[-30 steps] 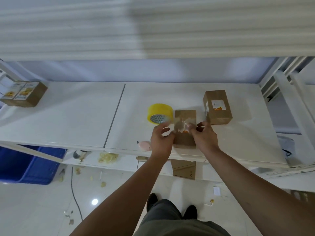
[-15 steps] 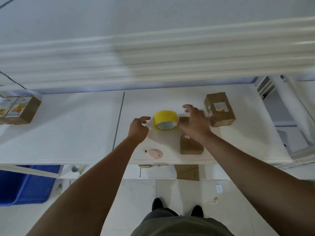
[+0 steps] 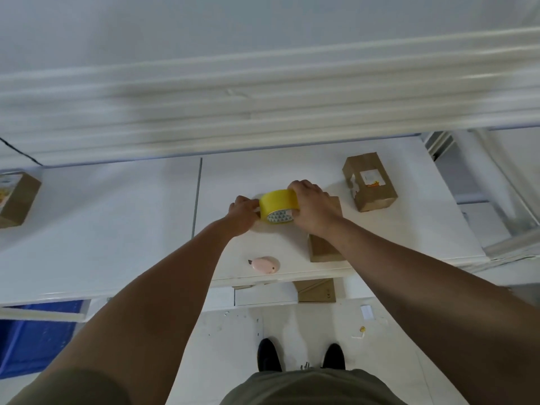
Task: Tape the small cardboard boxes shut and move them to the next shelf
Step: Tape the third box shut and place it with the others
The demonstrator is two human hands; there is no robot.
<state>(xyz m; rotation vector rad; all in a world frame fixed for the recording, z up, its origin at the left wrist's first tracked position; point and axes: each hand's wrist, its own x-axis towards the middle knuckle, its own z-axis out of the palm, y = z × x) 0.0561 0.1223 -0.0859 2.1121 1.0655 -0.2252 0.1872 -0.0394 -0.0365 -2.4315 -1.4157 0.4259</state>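
A yellow tape roll [image 3: 277, 204] stands on edge on the white shelf [image 3: 117, 229]. My right hand [image 3: 312, 209] grips its right side from above. My left hand [image 3: 244, 213] pinches at the roll's left side, fingers closed there. A small brown cardboard box [image 3: 323, 248] lies just right of the roll, mostly under my right wrist and forearm. A second small box [image 3: 369, 185] with a white label stands farther back right.
A pink utility cutter [image 3: 265, 264] lies near the shelf's front edge. More labelled boxes [image 3: 16, 197] sit at the far left. An upper shelf beam [image 3: 263, 106] overhangs. A blue bin [image 3: 35, 337] and a cardboard piece [image 3: 317, 290] are below.
Both hands left the small box and moved to the tape roll. The right hand now grips the roll; the left hand closed on its left side.
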